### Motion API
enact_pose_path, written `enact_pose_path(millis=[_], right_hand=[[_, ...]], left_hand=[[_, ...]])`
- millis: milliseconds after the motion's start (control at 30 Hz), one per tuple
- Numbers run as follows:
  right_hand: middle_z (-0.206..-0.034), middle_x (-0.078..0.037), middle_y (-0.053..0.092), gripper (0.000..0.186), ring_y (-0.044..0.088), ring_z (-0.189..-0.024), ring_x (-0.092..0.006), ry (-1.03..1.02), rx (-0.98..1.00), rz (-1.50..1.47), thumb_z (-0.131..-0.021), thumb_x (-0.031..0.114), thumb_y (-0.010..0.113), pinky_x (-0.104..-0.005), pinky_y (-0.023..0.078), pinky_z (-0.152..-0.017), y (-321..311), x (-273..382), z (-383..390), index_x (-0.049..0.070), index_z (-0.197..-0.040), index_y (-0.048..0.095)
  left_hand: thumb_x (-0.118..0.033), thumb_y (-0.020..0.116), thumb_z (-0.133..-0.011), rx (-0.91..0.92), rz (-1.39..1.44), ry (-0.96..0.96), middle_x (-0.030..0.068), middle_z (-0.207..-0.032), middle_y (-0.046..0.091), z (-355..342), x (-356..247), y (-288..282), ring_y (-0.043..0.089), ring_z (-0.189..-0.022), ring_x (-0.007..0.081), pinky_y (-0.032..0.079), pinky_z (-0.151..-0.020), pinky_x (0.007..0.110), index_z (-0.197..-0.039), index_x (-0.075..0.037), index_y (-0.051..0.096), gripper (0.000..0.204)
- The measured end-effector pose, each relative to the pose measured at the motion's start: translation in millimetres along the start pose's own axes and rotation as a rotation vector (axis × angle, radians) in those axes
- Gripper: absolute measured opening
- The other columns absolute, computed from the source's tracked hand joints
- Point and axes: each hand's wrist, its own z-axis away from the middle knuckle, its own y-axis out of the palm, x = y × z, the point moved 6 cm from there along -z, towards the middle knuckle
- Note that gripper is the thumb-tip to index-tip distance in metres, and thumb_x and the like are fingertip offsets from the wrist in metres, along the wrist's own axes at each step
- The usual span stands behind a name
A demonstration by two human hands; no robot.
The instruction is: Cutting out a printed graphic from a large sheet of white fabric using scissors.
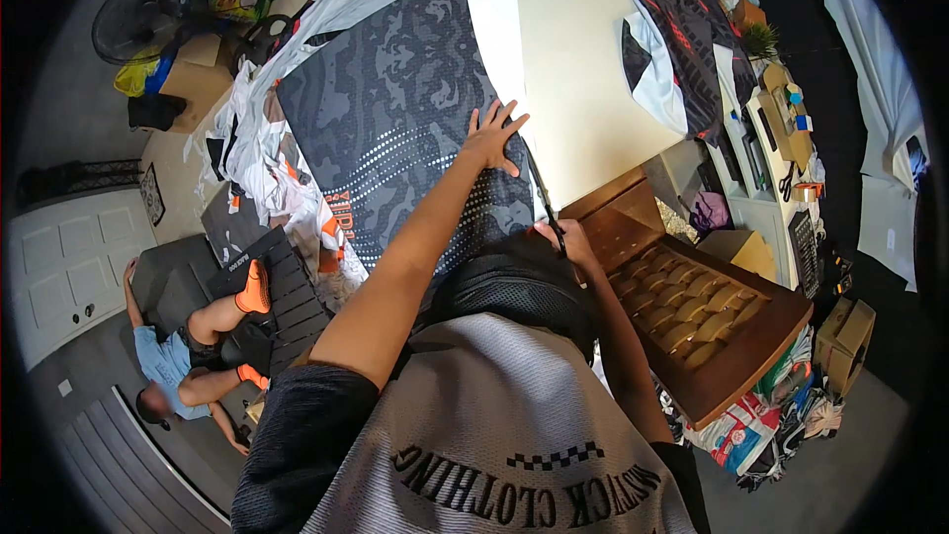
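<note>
A dark grey camouflage-patterned fabric (395,69) with white dotted bands and orange lettering lies across the table in front of me. My left hand (494,138) rests on its right edge with the fingers spread flat. Close to my body, my right hand (573,242) is closed on a pair of scissors (539,183). The blades point away from me along the fabric's right edge, just below my left fingers. A white strip (491,25) runs beside the fabric's far right part. Some of the fabric's near end is hidden by my clothing.
The cream tabletop (573,59) shows on the right, with black-and-red fabric (682,30) at its far corner. A wooden chair (702,307) stands close on my right. White scraps (262,138) hang along the left. Another person (173,366) sits at the far left, near a fan (148,20).
</note>
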Motion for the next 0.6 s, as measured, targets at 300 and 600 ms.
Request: enact_pose_path(millis=[300, 600], right_hand=[[-0.055, 0.0, 0.047, 0.045, 0.042, -0.052, -0.0123, -0.04, 0.012, 0.056, -0.091, 0.036, 0.064, -0.0279, 0.034, -0.05, -4.4, 5.2, 0.7, -0.002, -0.066, 0.058], [-0.054, 0.0, 0.045, 0.048, 0.04, -0.05, -0.0122, -0.095, -0.006, 0.077, -0.09, 0.039, 0.064, -0.0277, 0.033, -0.048, -3.6, 4.8, 0.5, 0.0, -0.064, 0.057]], left_hand=[[-0.057, 0.087, -0.046, -0.013, 0.003, 0.014, -0.0046, -0.162, 0.004, 1.1, 0.7, 1.4, -0.001, -0.149, 0.0256, 0.004, -0.118, 0.057, -0.153, -0.036, 0.018, 0.129], [-0.06, 0.085, -0.046, 0.045, -0.048, -0.028, -0.0038, -0.162, 0.004, 2.7, -4.6, -5.4, 0.0, -0.149, 0.0253, 0.004, -0.118, 0.056, -0.154, -0.034, 0.018, 0.129]])
